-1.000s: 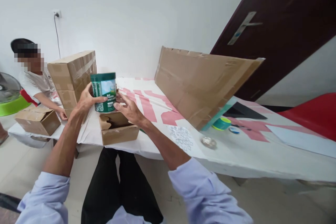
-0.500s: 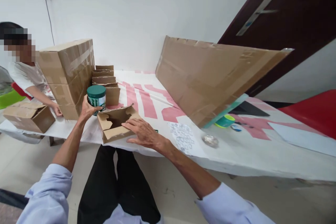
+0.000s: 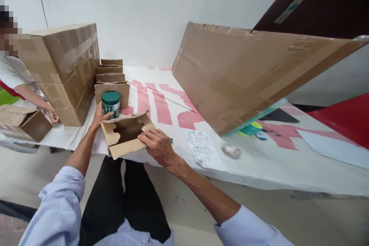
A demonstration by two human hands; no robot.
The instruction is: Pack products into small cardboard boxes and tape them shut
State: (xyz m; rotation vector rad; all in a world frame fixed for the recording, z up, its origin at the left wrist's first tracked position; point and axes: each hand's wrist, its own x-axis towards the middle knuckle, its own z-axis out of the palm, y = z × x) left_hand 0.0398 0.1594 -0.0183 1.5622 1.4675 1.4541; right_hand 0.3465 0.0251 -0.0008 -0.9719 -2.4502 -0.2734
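Observation:
My left hand (image 3: 100,116) is wrapped round a green-lidded jar (image 3: 111,103), which is upright behind the left end of an open cardboard box (image 3: 127,148). The box lies near the front edge of the table, its opening facing up and toward me, its inside dark. My right hand (image 3: 155,142) grips the box at its right end, the fingers bent over the edge. Behind the jar stand several open cardboard boxes (image 3: 123,91) in a row.
A stack of taped cartons (image 3: 62,77) rises at the left, with another person's hand (image 3: 53,116) and a carton (image 3: 25,123) beside it. A large cardboard panel (image 3: 245,73), green tape roll (image 3: 250,128), marked sheet (image 3: 201,148) and clear wrapped item (image 3: 231,152) lie rightward on the table (image 3: 259,173).
The view has shifted. My left hand has moved the jar slightly right, closer behind the open box. My right hand's fingers have closed on the box's right end, and the box is tilted more toward me.

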